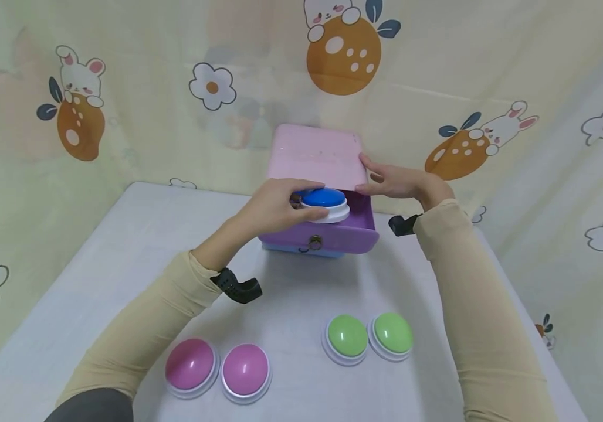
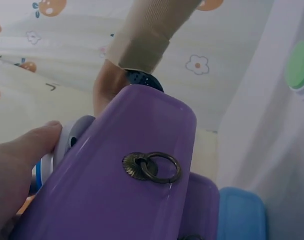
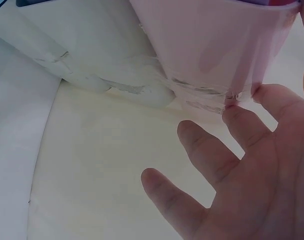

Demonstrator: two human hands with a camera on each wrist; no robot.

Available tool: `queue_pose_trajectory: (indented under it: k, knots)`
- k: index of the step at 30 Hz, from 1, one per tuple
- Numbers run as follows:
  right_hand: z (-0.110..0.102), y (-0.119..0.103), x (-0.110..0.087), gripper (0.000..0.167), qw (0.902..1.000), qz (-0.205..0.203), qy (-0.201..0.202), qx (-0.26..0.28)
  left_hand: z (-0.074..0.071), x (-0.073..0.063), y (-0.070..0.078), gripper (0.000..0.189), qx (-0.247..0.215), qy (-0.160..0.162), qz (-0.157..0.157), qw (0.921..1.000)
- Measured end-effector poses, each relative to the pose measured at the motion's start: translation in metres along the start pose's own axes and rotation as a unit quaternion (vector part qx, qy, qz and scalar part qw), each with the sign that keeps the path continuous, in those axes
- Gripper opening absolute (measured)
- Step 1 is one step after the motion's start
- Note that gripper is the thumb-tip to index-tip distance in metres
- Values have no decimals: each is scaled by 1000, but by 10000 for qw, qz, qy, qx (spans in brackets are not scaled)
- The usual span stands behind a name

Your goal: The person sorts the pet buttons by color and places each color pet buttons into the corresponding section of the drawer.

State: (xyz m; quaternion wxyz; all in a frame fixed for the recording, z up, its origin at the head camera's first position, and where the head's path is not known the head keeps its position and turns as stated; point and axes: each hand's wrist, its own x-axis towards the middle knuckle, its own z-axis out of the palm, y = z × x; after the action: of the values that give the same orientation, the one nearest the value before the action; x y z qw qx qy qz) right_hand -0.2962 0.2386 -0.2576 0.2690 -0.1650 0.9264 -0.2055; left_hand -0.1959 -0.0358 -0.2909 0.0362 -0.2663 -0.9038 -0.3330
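My left hand [image 1: 270, 206] grips a blue push button [image 1: 324, 197] with a white base, thumb on the near side and fingers at the back. It is held over the pulled-out purple drawer [image 1: 349, 239] of a small drawer box with a pink top [image 1: 316, 153]. A bronze ring pull [image 2: 162, 167] hangs on the drawer's front in the left wrist view. My right hand [image 1: 399, 181] touches the box's right side near its front edge. The right wrist view shows that hand's fingers [image 3: 204, 152] spread, some fingertips against the pink casing. Most of the drawer's inside is hidden.
Two pink push buttons [image 1: 246, 370] lie on the white table [image 1: 291, 305] at the front left. Two green push buttons [image 1: 348, 336] lie side by side at the front right. Behind the box hangs a patterned curtain [image 1: 159, 129].
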Motion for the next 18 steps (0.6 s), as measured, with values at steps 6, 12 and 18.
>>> queue_pose_trajectory:
  k: [6, 12, 18]
  knots:
    - [-2, -3, 0, 96, 9999, -13, -87, -111, 0, 9, 5, 65, -7, -307, 48, 9995]
    - [-3, -3, -3, 97, 9999, 64, -84, -92, 3, 26, 16, 62, 435, -942, 451, 9936]
    - [0, -3, -4, 96, 10000, 13, -59, 9, 8, 40, 25, 53, 851, -1338, 669, 9851]
